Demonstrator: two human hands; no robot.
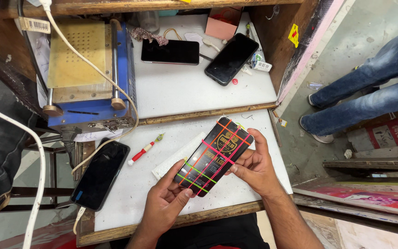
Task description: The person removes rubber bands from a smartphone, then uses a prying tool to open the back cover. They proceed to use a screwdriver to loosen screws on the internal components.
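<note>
- Both hands are on the phone (214,157), the one wrapped in crossed pink, orange and green rubber bands, held tilted just above the white tabletop (171,92) near its front edge.
- The left hand (164,203) cups the lower end of the phone: fingers curled under it, thumb pressed along the near edge. Half closed, and gripping.
- The right hand (254,168) closes on the upper right side, fingers behind the phone and thumb tip on the face beside a pink band. Also gripping, not flat.
- Judging from the grip, the work is on the bands, so it looks wise to keep the left hand steady as a cradle and let the right thumb do the fine moves, keeping pressure even so the bands don't slide off a corner.
- Just left of the banded phone lies a white flat strip (176,159), and beyond that a small red-and-white tool (144,149).
- Further left, a dark phone (100,174) lies at the tabletop's edge, partly overhanging.
- Up and left of the banded phone stands a blue machine (88,103) with a yellowish plate; a white cable (93,69) trails over it.
- Above the banded phone, on the back part of the tabletop, two more dark phones (170,51) (231,58) lie face up.
- To the right, on the floor, another person's legs in jeans (369,92) stand well apart.
</note>
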